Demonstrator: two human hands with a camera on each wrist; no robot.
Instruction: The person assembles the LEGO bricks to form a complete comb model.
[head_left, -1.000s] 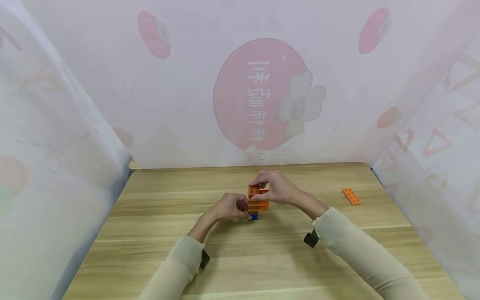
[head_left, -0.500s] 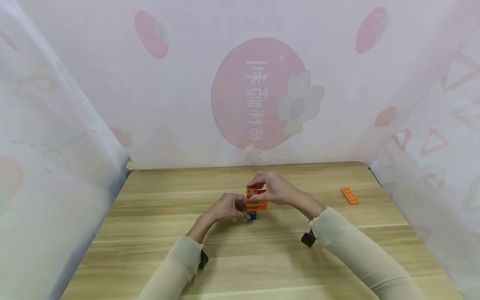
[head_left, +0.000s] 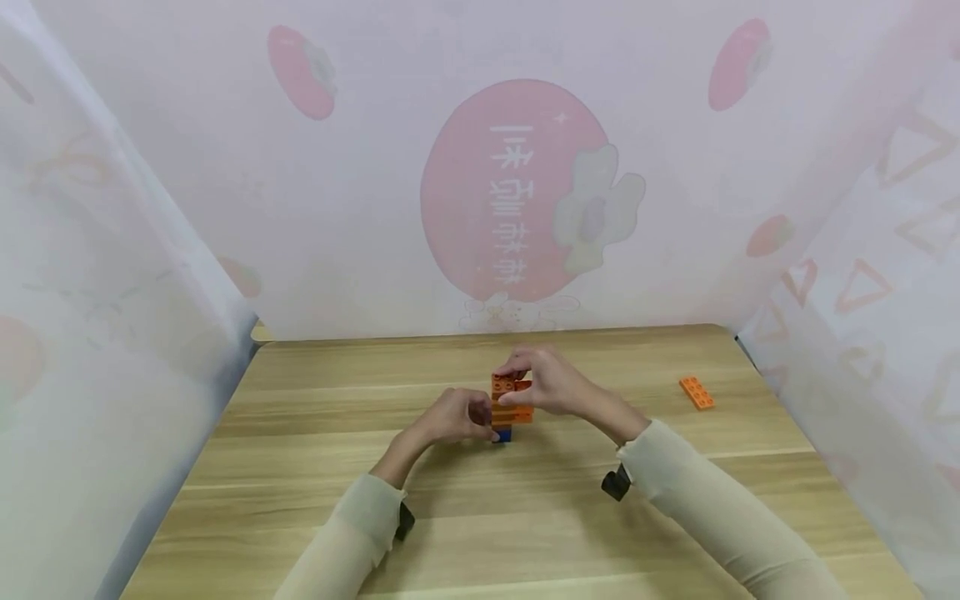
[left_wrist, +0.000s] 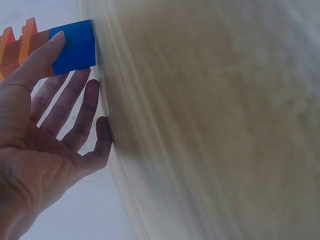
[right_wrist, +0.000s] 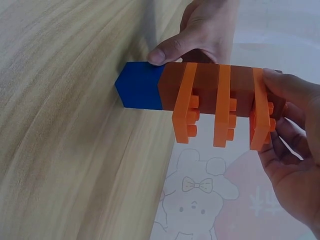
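A tower of toy building bricks (right_wrist: 204,87) stands upright on the table. Its base is a blue brick (left_wrist: 74,47), with brown bricks above it. Between the brown ones, several orange plates (right_wrist: 220,125) stick out to the right, studs facing up. Low on the tower, my left hand (head_left: 455,414) holds the blue brick, its thumb against one face and the fingers partly hidden behind. At the top, my right hand (head_left: 553,383) pinches the uppermost brown brick and orange plate (right_wrist: 260,112) between thumb and fingers.
One loose orange plate with studs (head_left: 697,392) lies on the wooden table (head_left: 480,525) at the right. Printed pale sheets (head_left: 360,208) hang behind the table and along both sides.
Both hands keep their grip on the tower, almost still. The head view has shifted slightly, so everything sits a little further left.
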